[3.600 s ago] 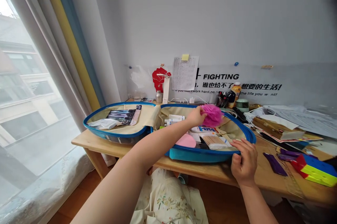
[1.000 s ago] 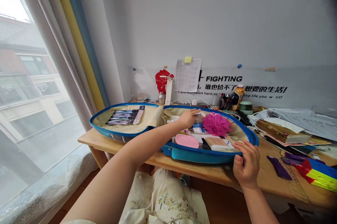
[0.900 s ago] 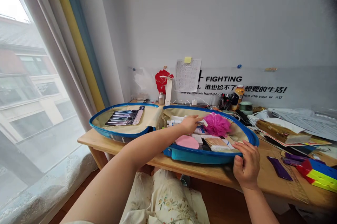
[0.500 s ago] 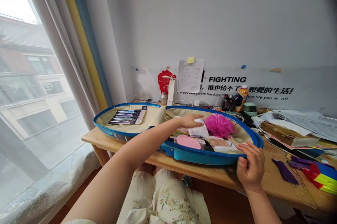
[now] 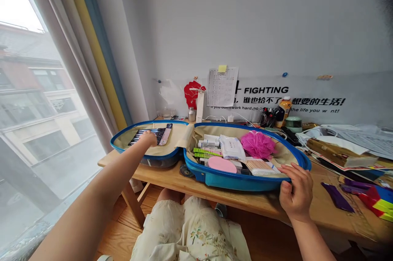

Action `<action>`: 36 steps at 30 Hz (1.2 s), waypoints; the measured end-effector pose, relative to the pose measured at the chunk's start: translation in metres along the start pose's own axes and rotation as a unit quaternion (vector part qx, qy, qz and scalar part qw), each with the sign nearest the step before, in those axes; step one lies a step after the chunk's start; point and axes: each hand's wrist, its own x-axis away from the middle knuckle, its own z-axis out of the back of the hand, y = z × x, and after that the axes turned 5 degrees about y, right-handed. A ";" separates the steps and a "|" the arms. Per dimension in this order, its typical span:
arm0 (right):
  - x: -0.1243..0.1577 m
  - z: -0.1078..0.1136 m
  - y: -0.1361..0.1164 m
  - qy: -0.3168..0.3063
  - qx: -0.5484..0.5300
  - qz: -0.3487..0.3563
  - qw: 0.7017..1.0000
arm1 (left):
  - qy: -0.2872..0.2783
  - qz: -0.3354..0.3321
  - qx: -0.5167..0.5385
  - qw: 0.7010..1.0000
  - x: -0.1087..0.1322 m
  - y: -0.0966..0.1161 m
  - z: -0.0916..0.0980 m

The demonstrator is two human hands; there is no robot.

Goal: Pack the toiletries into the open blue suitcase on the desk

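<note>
A small blue suitcase [image 5: 245, 183] lies open on the wooden table, its two halves spread apart. My left hand [image 5: 149, 138] reaches into the left half, over a flat pack of slim dark sticks with a pink strip [image 5: 165, 135]; its fingertips are hidden, so I cannot tell whether it grips the pack. My right hand [image 5: 297, 189] holds the right half's front rim, fingers over the edge and thumb outside. The right half holds a pink mesh bath puff [image 5: 258, 145], a white soft packet [image 5: 231, 147], a pink oval item [image 5: 222, 165], cotton swabs [image 5: 260, 167] and green-wrapped things [image 5: 207, 152].
To the right are a brown bag [image 5: 333, 152], papers, a purple packet [image 5: 337, 196] and a colourful block [image 5: 379, 201]. An orange bottle [image 5: 283, 111] and pens stand at the back. A curtained window is on the left.
My left hand has moved left, from above the right half's contents to the pack in the left half. My right hand stays on the rim.
</note>
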 end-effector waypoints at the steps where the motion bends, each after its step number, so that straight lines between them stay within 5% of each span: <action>1: -0.001 0.000 0.000 0.000 0.002 0.005 1.000 | -0.012 0.015 -0.015 1.000 0.001 -0.007 -0.005; 13: -0.002 0.001 0.001 -0.007 0.001 0.004 1.000 | -0.005 -0.077 -0.077 0.994 0.002 -0.018 -0.015; 19: -0.004 0.001 0.000 -0.002 -0.002 0.021 1.000 | 0.026 -0.035 -0.071 0.997 0.006 -0.014 -0.008; 30: -0.003 0.001 -0.001 -0.003 0.000 0.017 1.000 | 0.137 0.017 -0.041 0.990 0.031 -0.016 0.048; 36: -0.002 0.001 0.000 -0.006 0.008 0.011 1.000 | 0.253 -0.147 -0.036 0.955 0.072 0.015 0.084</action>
